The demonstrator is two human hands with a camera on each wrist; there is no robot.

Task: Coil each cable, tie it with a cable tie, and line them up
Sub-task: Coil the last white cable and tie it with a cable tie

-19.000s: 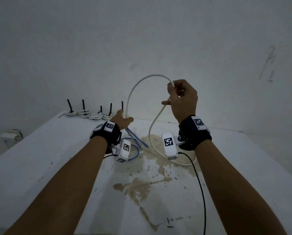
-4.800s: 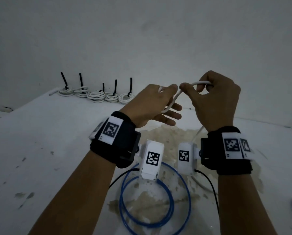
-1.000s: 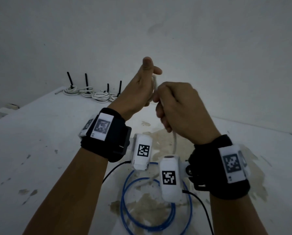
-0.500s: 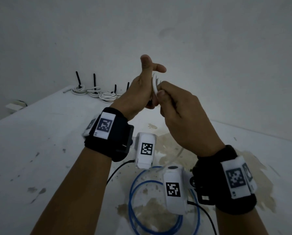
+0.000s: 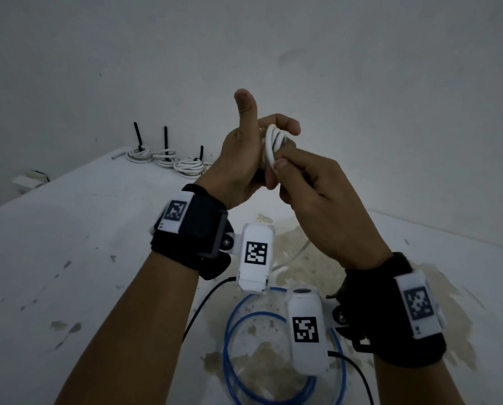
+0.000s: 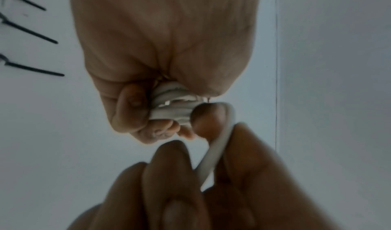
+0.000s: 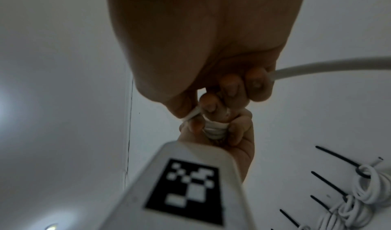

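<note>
From the head view, the left hand is raised above the bench with its thumb up and its fingers curled round a small bundle of white cable, while the right hand pinches the running strand just beside the bundle and feeds it over. At the far edge of the bench lie finished coils, each with a black cable tie standing up, and a blue cable lies in loose loops near the wrists, not yet tied. In the left wrist view the loops sit packed between the left fingers and the palm, and the strand runs out between the right fingers. It looks light and smooth, springy enough that the turns would likely open if the grip eased, so the bundle is best held across all its turns at once. In the right wrist view the right fingertips hold the strand against the bundle, and the free length trails off to the side, bending in a soft curve; the tied coils show in the lower corner.
</note>
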